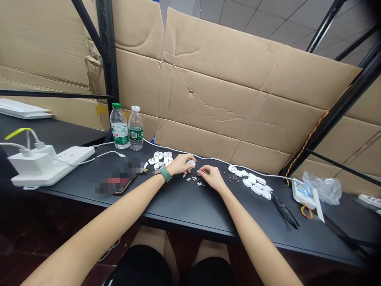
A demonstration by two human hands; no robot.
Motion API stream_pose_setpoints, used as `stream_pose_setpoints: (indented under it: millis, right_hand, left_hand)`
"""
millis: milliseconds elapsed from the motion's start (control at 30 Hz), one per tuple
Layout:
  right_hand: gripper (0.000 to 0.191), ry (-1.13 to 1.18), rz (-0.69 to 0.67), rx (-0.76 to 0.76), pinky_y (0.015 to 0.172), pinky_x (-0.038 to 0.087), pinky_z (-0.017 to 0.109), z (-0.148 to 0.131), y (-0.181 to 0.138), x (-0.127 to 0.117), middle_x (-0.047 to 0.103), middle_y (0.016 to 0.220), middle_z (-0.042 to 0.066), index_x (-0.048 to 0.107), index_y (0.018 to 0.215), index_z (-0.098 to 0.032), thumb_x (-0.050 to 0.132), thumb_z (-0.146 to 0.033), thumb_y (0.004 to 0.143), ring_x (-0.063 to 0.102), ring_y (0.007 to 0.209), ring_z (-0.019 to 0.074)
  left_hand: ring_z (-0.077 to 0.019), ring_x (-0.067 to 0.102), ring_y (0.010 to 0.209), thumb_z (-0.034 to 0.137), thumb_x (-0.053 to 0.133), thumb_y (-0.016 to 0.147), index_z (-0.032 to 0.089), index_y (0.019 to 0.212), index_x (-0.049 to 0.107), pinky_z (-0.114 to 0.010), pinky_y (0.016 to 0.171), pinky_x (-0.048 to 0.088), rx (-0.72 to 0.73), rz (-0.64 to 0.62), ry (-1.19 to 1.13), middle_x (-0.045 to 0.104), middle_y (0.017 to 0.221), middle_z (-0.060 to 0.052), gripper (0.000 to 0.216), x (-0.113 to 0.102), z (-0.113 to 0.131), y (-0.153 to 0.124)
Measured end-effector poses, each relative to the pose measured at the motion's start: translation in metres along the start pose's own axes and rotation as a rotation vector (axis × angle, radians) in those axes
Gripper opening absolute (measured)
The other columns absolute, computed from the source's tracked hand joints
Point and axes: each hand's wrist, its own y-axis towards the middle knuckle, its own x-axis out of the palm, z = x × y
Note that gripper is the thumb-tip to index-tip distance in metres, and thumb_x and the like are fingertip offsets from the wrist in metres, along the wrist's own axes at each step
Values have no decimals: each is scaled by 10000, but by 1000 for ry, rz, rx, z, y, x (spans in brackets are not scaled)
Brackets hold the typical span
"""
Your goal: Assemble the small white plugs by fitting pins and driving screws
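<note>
My left hand [179,164], with a green-banded watch on the wrist, is closed around a white plastic plug housing [191,163]. Close beside it, my right hand [212,177] pinches with thumb and fingertips a small whitish part that is too small to name. Below both hands, several small pale plastic pieces [195,179] lie loose on the black table [184,210]. Left of my left hand is a group of white plug housings [158,155], some showing metal parts. Right of my right hand are small brass-coloured screws [234,179] and several white plastic shells [256,184].
Two plastic bottles [119,129] stand at the back left. A white power strip [71,155] with chargers and a partly blurred phone [122,178] lie left. Eyeglasses [285,210], a blue-and-white box [303,193] and a clear bag [324,187] lie right. Cardboard [220,99] walls the back.
</note>
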Motion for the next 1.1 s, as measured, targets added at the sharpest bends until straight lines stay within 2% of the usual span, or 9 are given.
stream_pose_setpoints:
  millis: [167,367,567,700,900,1100]
  right_hand:
    - [182,93,18,14,769,492,305,2,1,-1,766,830,29,747,841,-205,666,-368,839,675,784,188]
    - [210,215,107,-34,800,516,334,4,4,-4,771,904,47,767,900,-209,723,-387,798,696,847,214]
    - [239,245,276,-55,825,533,363,-2,2,-8,780,938,61,793,906,-211,713,-417,813,708,914,255]
    - [244,200,352,-68,765,531,344,-8,-1,-8,780,910,61,798,921,-209,699,-414,833,697,834,238]
    - [220,70,343,-176,644,475,299,-14,-4,-9,763,889,49,784,918,-209,636,-367,882,632,704,184]
    - [209,-2,331,-193,667,480,315,-17,-5,-10,750,867,51,778,905,-217,623,-355,891,611,684,186]
  left_hand:
    - [-213,743,697,240,663,839,172,1085,685,-255,534,587,24,8,-7,734,881,-63,256,0,2,-1]
    - [-211,743,686,278,714,819,168,1086,691,-306,602,618,45,14,-119,735,1024,-99,290,2,8,-3]
    - [-205,745,829,254,769,774,152,1144,640,-343,758,630,31,-108,-321,708,1121,-126,406,9,19,-8]
    - [-204,742,863,313,764,806,156,1080,588,-378,795,624,16,-160,-403,712,1032,-114,361,14,20,-11]
    - [-216,744,884,409,782,803,159,1076,550,-368,763,627,37,-214,-446,712,972,-96,436,20,16,-9]
    - [-224,746,911,436,784,800,168,1102,549,-372,787,625,21,-237,-467,711,994,-97,467,19,19,-10]
